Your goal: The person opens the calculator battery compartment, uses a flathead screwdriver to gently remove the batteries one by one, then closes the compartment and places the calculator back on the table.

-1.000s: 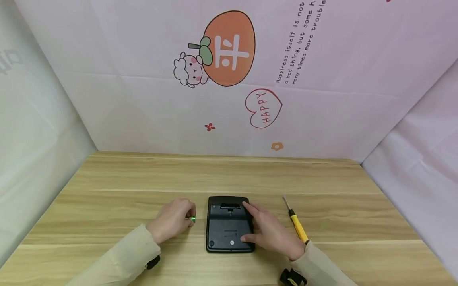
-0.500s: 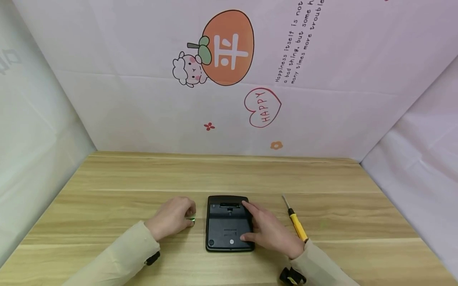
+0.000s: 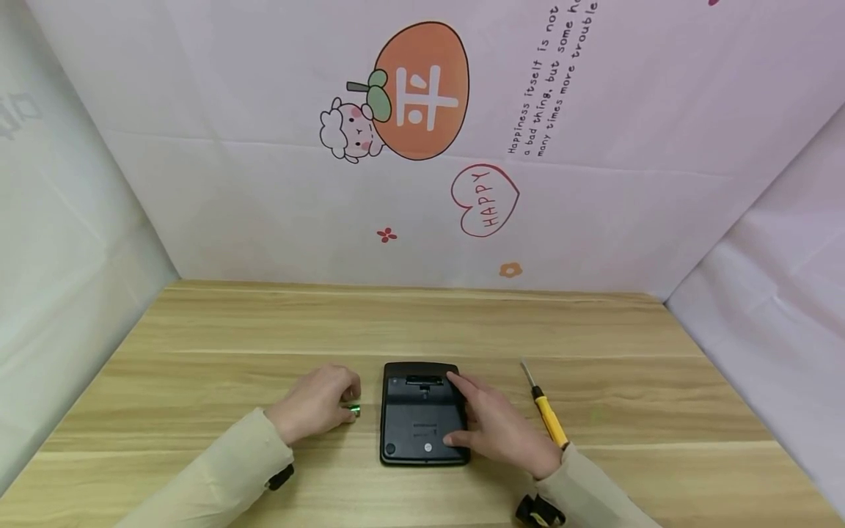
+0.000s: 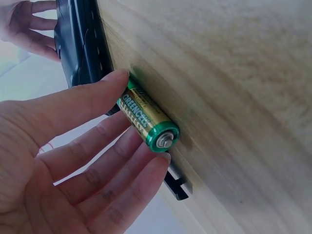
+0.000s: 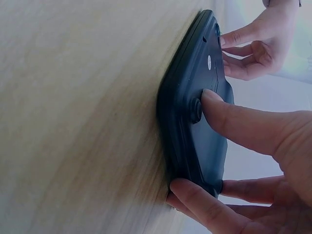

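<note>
A black calculator point(image 3: 416, 411) lies face down on the table, its back up, with a dark battery slot point(image 3: 425, 380) near its far end. My right hand point(image 3: 505, 429) grips its right side, the thumb on the back beside a round rubber foot point(image 5: 196, 110) and the other fingers along the edge. Left of the calculator, my left hand point(image 3: 317, 403) holds a green and gold battery point(image 4: 148, 119) between thumb and fingers, low over the wood. The battery's metal tip faces the left wrist camera. A small notched black plastic piece point(image 4: 178, 189) shows behind the left fingers.
A yellow-handled screwdriver point(image 3: 549, 416) lies right of the calculator, its handle end partly behind the right wrist. White printed cloth point(image 3: 264, 205) stands behind the wooden table point(image 3: 264, 323), and more white cloth hangs at both sides.
The battery has shifted slightly towards me in my left fingertips, and its green end shows differently. My right hand and the calculator stay in place.
</note>
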Demonstrator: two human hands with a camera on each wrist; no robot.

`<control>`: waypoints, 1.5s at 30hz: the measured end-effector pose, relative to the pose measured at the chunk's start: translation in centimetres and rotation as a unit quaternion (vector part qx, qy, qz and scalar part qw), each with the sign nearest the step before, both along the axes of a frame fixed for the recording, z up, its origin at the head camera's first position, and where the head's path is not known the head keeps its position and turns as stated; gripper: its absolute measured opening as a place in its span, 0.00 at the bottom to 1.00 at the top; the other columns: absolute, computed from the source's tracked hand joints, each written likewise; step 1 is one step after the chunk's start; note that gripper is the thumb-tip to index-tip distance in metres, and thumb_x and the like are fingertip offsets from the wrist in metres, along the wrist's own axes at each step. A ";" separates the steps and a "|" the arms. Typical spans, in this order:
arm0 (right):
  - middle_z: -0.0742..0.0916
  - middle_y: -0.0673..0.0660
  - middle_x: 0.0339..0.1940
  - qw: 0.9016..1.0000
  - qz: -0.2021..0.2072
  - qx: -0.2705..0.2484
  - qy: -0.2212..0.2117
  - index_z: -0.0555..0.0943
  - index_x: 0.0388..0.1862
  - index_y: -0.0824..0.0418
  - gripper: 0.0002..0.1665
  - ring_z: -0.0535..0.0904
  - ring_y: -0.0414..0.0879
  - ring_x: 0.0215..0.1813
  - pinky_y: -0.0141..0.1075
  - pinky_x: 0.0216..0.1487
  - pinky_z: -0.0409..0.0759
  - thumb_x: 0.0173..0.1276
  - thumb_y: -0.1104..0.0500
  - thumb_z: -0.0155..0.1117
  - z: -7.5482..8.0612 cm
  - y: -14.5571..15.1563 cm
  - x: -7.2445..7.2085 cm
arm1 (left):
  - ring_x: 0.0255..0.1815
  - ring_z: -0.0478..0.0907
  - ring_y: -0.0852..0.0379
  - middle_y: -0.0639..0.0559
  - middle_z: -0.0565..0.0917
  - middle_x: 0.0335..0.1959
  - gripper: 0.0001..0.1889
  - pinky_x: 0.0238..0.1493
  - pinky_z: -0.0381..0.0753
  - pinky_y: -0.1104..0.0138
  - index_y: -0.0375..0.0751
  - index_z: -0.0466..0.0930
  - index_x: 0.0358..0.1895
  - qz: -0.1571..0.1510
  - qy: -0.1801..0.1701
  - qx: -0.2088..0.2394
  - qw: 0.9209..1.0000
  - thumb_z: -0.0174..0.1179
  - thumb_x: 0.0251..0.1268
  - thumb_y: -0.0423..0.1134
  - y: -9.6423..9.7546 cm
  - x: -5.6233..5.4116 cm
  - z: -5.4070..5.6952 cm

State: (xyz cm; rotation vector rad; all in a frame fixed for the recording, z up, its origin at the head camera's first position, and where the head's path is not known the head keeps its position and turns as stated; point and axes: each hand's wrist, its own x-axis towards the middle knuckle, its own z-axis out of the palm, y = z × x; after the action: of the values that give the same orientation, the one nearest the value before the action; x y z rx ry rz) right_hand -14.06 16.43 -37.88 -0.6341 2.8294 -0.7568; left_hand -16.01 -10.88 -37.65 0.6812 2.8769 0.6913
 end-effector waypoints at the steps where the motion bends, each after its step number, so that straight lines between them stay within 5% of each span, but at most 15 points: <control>1: 0.73 0.71 0.65 1.000 0.000 0.000 0.000 0.64 0.70 0.69 0.51 0.74 0.59 0.61 0.52 0.59 0.74 0.50 0.57 0.79 0.0 0.0 0.0 | 0.30 0.74 0.59 0.53 0.80 0.27 0.11 0.33 0.77 0.62 0.38 0.82 0.31 -0.002 0.000 0.000 1.000 0.75 0.44 0.31 -0.1 0.0 0.0; 10: 0.72 0.71 0.66 1.000 -0.003 -0.003 -0.006 0.64 0.70 0.69 0.51 0.73 0.61 0.62 0.53 0.59 0.74 0.50 0.57 0.79 0.0 0.0 0.1 | 0.32 0.77 0.56 0.50 0.82 0.30 0.10 0.36 0.78 0.62 0.34 0.83 0.35 0.000 -0.006 0.023 1.000 0.72 0.48 0.31 -0.3 -0.4 0.9; 17: 0.72 0.71 0.66 1.000 0.000 -0.005 -0.005 0.64 0.70 0.69 0.51 0.74 0.60 0.62 0.53 0.59 0.74 0.50 0.58 0.79 0.0 0.0 0.2 | 0.31 0.75 0.57 0.51 0.81 0.30 0.05 0.35 0.77 0.61 0.39 0.82 0.32 0.030 -0.006 0.013 0.999 0.68 0.54 0.31 -0.5 -1.1 1.3; 25: 0.72 0.71 0.66 1.000 0.001 -0.005 0.000 0.64 0.70 0.69 0.51 0.73 0.61 0.63 0.53 0.59 0.74 0.49 0.57 0.79 0.1 0.0 0.2 | 0.36 0.77 0.54 0.47 0.81 0.34 0.08 0.40 0.79 0.57 0.35 0.82 0.37 0.042 0.009 -0.007 0.999 0.68 0.52 0.29 -1.1 -1.8 1.0; 33: 0.72 0.71 0.66 1.000 -0.004 -0.003 -0.001 0.65 0.69 0.69 0.51 0.73 0.62 0.63 0.53 0.59 0.74 0.49 0.57 0.79 0.1 0.0 0.2 | 0.37 0.78 0.53 0.45 0.83 0.38 0.13 0.41 0.80 0.57 0.32 0.82 0.42 0.052 -0.013 -0.020 0.998 0.68 0.53 0.29 -1.1 -1.9 0.6; 45: 0.72 0.71 0.66 1.000 0.003 -0.006 0.001 0.65 0.69 0.69 0.51 0.73 0.62 0.63 0.53 0.59 0.74 0.50 0.57 0.79 0.1 0.0 0.2 | 0.29 0.75 0.57 0.49 0.81 0.30 0.05 0.34 0.78 0.60 0.36 0.82 0.31 0.044 0.000 -0.023 0.999 0.67 0.51 0.25 -0.8 -1.7 -0.1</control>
State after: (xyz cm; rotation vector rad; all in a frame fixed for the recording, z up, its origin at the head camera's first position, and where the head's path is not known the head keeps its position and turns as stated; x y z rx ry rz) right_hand -13.85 16.44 -37.78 -0.6446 2.8261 -0.7721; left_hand -17.74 -11.69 -37.74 0.5522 2.9284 0.6334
